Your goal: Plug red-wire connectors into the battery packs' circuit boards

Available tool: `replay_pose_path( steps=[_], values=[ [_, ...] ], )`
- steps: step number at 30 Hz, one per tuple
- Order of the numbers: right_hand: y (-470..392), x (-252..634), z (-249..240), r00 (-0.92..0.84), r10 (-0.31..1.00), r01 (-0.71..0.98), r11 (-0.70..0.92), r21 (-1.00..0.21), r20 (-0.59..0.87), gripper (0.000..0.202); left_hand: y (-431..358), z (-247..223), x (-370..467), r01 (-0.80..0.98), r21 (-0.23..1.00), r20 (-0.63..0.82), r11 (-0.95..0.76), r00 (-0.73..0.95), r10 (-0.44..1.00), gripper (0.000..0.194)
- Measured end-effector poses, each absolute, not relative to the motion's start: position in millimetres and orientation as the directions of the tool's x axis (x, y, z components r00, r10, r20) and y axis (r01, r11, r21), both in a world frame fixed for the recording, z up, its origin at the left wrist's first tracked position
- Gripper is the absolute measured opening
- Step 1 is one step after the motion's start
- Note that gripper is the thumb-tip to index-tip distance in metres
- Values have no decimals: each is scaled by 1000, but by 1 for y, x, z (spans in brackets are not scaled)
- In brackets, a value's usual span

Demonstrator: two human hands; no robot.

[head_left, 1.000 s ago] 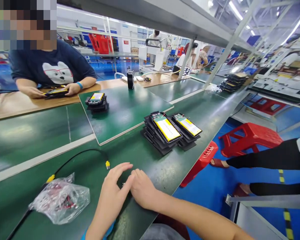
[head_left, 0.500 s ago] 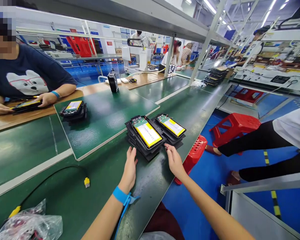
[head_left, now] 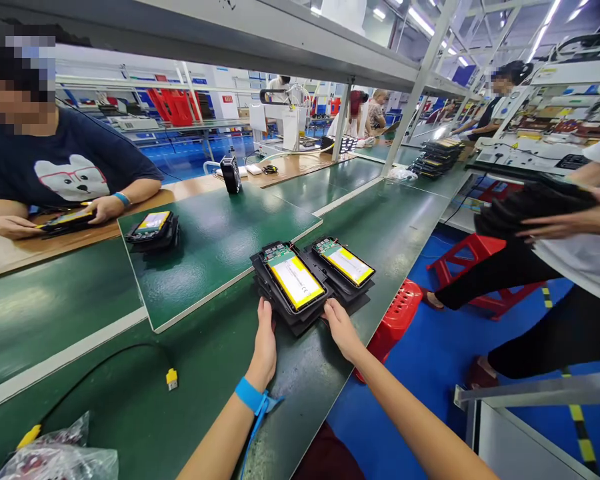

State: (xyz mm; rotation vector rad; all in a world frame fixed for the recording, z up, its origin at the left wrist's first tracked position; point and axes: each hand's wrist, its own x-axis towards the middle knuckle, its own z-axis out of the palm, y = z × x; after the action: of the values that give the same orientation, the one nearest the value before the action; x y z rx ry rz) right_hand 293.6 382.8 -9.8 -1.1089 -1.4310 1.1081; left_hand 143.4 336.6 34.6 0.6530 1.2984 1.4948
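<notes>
Two stacks of open black casings stand side by side on the green bench. The top casing of the left stack [head_left: 296, 280] shows a yellow-edged white battery and a green circuit board; the right stack [head_left: 349, 263] looks the same. My left hand [head_left: 265, 343], with a blue wrist strap [head_left: 251, 396], is at the near left side of the left stack, fingers against its edge. My right hand [head_left: 341, 327] grips that stack's near right corner with thumb and fingers. Some fingertips of both hands are hidden by the casings.
Another casing stack [head_left: 153, 230] lies on a raised green board [head_left: 205, 267]. A cable with a yellow USB plug [head_left: 172, 379] and a plastic bag [head_left: 63, 457] lie at left. A co-worker sits at left; at right a person carries dark pieces [head_left: 535, 203] past red stools [head_left: 397, 313].
Both my hands have closed in on the left stack, the right one shifting to its near corner. At right, a person's hands carrying dark pieces have come into view.
</notes>
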Motion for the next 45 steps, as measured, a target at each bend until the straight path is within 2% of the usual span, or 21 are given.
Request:
replay_pose_path(
  steps=[5,10,16,21,25,35,45],
  values=[
    [361,273,-11,-82,988,29,130,-991,127,33,341,42,134,-383,921,-220,72,-358,908,54],
    [347,272,-11,-89,993,-31,81,-996,84,39,348,47,117,-420,898,-284,130,-328,901,57],
    [389,283,-8,-40,997,-91,64,-994,68,38,353,48,112,-439,886,-311,149,-324,893,56],
    [431,257,-6,-125,992,-249,-18,-968,14,40,355,45,111,-450,883,-293,135,-303,907,62],
    [440,249,-2,-229,973,-326,-103,-940,-28,38,354,43,117,-472,874,-272,115,-280,921,58],
    [429,251,23,-397,916,-355,-220,-909,-66,35,344,56,129,-548,829,-277,108,-236,931,57],
    [373,227,16,-412,901,-343,-288,-894,-133,23,282,54,110,-579,794,-449,187,-349,823,60]
  ],
)
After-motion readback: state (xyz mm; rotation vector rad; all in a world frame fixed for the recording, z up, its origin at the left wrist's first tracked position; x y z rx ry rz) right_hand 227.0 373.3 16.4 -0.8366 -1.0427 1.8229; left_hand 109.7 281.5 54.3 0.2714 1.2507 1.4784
